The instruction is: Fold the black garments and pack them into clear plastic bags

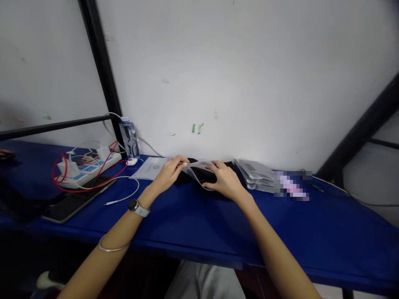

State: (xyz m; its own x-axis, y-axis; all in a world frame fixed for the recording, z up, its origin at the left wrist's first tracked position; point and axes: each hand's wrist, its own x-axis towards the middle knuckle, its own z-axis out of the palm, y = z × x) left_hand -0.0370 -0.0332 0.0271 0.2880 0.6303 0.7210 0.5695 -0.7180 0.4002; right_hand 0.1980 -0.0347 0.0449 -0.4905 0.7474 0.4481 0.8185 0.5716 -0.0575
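A translucent plastic bag (198,167) is held by both hands near the wall, its mouth spread apart. My left hand (168,174) pinches one end of the bag's rim between thumb and fingers. Fingers of my right hand (228,179) grip the other end, the thumb at the near edge. Black fabric (184,177) lies around and behind the bag; whether some is inside it, I cannot tell. To the left of my left hand lies a flat translucent sheet or bag (149,169) with a round dark mark.
On the blue table (199,224), frosted bags (257,174) are stacked at right beside a pixelated patch. At left are a power strip (93,168) with red and white cables, a dark tablet-like device (73,203), a water bottle (129,139) and a small white case (132,161).
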